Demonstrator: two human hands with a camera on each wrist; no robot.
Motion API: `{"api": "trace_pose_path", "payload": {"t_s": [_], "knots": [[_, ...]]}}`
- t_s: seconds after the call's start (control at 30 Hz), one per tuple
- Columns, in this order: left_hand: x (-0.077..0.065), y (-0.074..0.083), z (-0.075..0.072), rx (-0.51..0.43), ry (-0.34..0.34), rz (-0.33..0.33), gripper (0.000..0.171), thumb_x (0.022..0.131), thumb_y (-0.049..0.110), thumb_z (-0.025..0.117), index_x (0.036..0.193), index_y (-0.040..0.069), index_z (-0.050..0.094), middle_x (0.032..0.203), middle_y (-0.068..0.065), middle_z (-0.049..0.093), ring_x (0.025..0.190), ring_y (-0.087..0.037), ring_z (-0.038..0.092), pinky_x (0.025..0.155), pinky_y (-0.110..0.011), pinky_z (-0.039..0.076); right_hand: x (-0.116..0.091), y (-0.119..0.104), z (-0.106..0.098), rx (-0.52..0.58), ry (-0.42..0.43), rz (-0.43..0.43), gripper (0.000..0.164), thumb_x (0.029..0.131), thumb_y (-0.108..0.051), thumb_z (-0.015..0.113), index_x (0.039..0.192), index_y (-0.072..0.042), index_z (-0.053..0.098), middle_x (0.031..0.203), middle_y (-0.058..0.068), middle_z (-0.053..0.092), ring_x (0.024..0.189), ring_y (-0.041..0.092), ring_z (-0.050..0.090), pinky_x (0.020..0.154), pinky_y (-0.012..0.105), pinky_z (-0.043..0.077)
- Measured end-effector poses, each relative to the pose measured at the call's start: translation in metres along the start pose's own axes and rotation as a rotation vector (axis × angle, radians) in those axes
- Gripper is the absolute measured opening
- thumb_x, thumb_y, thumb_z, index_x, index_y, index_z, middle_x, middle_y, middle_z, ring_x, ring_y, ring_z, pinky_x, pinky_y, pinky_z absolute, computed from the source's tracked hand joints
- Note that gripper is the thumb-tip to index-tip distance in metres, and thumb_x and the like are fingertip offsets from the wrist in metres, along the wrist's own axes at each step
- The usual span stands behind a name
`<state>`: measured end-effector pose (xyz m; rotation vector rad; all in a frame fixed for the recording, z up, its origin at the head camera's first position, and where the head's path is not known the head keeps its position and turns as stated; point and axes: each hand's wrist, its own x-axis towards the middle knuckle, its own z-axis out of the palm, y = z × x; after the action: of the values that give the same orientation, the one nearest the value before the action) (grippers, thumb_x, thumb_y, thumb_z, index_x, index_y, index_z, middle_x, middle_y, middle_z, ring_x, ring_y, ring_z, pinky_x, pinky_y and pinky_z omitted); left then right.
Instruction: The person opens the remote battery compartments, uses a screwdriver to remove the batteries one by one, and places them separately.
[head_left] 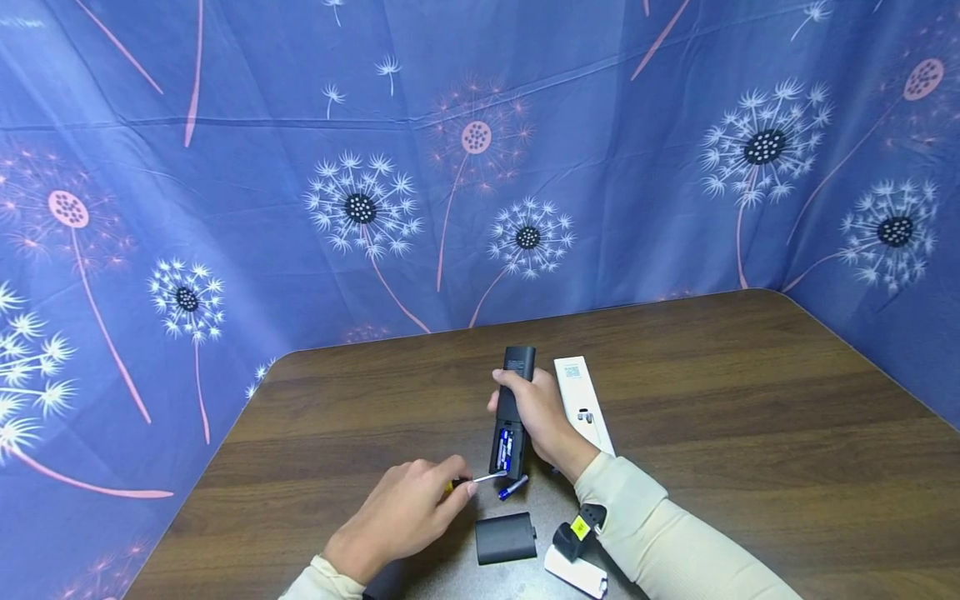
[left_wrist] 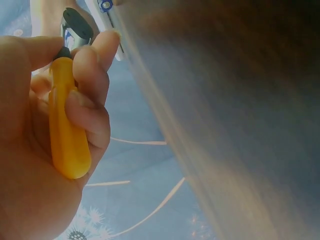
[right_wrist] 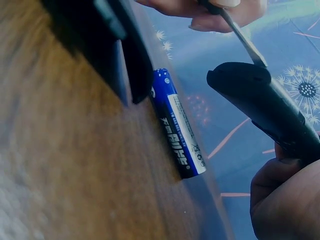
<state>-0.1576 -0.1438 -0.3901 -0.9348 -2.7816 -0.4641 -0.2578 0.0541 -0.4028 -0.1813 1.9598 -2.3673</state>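
My right hand (head_left: 546, 417) grips a black remote control (head_left: 512, 408), its battery side turned up and the compartment uncovered. Blue batteries (head_left: 505, 448) lie inside the compartment. In my left hand (head_left: 408, 508) is a screwdriver with a yellow handle (left_wrist: 67, 125) and a metal blade (head_left: 489, 477). The blade's tip is at the lower end of the compartment; the right wrist view shows the blade (right_wrist: 245, 40) meeting the remote's end (right_wrist: 240, 75). A loose blue battery (head_left: 513, 488) lies on the table just below the remote.
A black battery cover (head_left: 506, 538) lies on the brown wooden table (head_left: 360, 408) nearer me. Beyond my right wrist is a long white box (head_left: 573, 379). A small white object (head_left: 576, 573) lies by the right sleeve. A blue dandelion-patterned cloth (head_left: 600, 167) hangs behind the table.
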Motion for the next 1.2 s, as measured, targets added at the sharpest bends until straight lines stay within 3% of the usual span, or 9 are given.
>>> {"api": "trace_pose_path", "payload": {"t_s": [0.43,0.73,0.97,1.2], "knots": [[0.0011,0.0025,0.0007,-0.051,0.033,0.108,0.024,0.1,0.021,0.063,0.077,0.022,0.058,0.066,0.018,0.043,0.056,0.002,0.041,0.051,-0.017,0.035,0.0,-0.0009,0.0012,-0.004,-0.012,-0.003,0.028,0.097,-0.026,0.059,0.108,0.001,0.059,0.071,0.011,0.065,0.068,0.024,0.061,0.07,0.035,0.046],[0.001,0.0075,-0.0001,-0.011,0.067,0.097,0.025,0.098,0.019,0.066,0.074,0.02,0.058,0.063,0.018,0.042,0.055,0.002,0.04,0.05,-0.019,0.036,0.0005,-0.0004,0.0028,-0.008,0.018,0.01,0.026,0.096,-0.025,0.06,0.101,0.0,0.06,0.068,0.01,0.064,0.065,0.023,0.059,0.065,0.034,0.046],[-0.0006,0.0088,0.0001,0.033,0.073,0.062,0.033,0.098,0.019,0.065,0.068,0.022,0.051,0.061,0.018,0.034,0.052,0.001,0.036,0.047,-0.019,0.032,0.0008,0.0005,0.0051,-0.045,0.037,0.027,0.032,0.097,-0.025,0.058,0.108,0.005,0.059,0.068,0.01,0.065,0.064,0.021,0.06,0.064,0.033,0.046],[-0.0027,0.0086,0.0021,0.004,0.039,0.029,0.038,0.101,0.023,0.059,0.066,0.024,0.045,0.059,0.019,0.028,0.05,0.003,0.032,0.045,-0.018,0.029,0.0013,0.0011,0.006,-0.069,0.064,0.028,0.032,0.097,-0.024,0.058,0.112,0.004,0.059,0.067,0.01,0.065,0.063,0.022,0.062,0.063,0.032,0.048]]}}
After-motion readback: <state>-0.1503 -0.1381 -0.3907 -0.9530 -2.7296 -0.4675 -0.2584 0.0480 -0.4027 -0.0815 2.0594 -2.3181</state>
